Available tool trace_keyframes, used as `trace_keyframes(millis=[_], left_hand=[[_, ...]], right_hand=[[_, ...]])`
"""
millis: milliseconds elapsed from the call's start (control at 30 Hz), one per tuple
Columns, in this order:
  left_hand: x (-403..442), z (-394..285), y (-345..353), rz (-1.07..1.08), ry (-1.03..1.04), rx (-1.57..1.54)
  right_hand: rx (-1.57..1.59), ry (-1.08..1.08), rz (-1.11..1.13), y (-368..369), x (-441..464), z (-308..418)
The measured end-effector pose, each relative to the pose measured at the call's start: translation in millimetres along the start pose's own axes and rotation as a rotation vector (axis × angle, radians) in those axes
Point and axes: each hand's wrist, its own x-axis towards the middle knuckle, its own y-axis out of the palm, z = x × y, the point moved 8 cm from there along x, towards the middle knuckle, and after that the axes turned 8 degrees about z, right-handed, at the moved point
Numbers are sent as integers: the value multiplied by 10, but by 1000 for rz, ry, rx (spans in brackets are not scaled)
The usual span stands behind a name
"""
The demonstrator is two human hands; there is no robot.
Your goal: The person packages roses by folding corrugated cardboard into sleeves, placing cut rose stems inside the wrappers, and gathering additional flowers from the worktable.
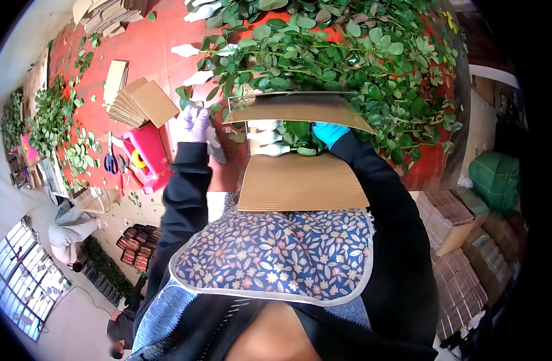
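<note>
two gloved hands at work over a red table (152, 54). right hand (330, 133), blue glove, is tucked partly under the cardboard's upper flap, by the leaves (300, 131), can't tell if it's gripping anything. left hand (193, 123), pale purple, has its fingers bent beside the card stack (157, 103), grip unclear too. cardboard (303, 186) sits open in front of the apron (276, 259), white-wrapped heads (269, 150) between its flaps. pink box (145, 161) and scissors (110, 161) off left.
</note>
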Motion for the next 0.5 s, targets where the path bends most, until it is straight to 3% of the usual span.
trace_keyframes(millis=[33, 100, 133, 167, 233, 300, 400, 467, 500], left_hand=[[-1, -45, -40, 108, 76, 310], [-123, -316, 287, 169, 347, 640], [-98, 14, 402, 246, 145, 644], [-138, 182, 518, 249, 143, 642], [-212, 494, 960, 463, -172, 415], [-230, 464, 936, 431, -143, 203], [-117, 501, 391, 199, -27, 542], [-19, 196, -165, 159, -116, 205], [10, -99, -167, 221, 213, 27]], right_hand=[[2, -10, 0, 45, 11, -24], [27, -8, -48, 124, -18, -89], [29, -4, -49, 135, -32, -82], [-31, -28, -40, 145, -57, -51], [-103, -56, -24, 101, -59, -17], [-28, -18, -37, 62, -48, -31], [24, -32, -87, 48, -50, -40], [79, -27, -94, 81, -69, -56], [101, -24, -89, 74, -61, -57]])
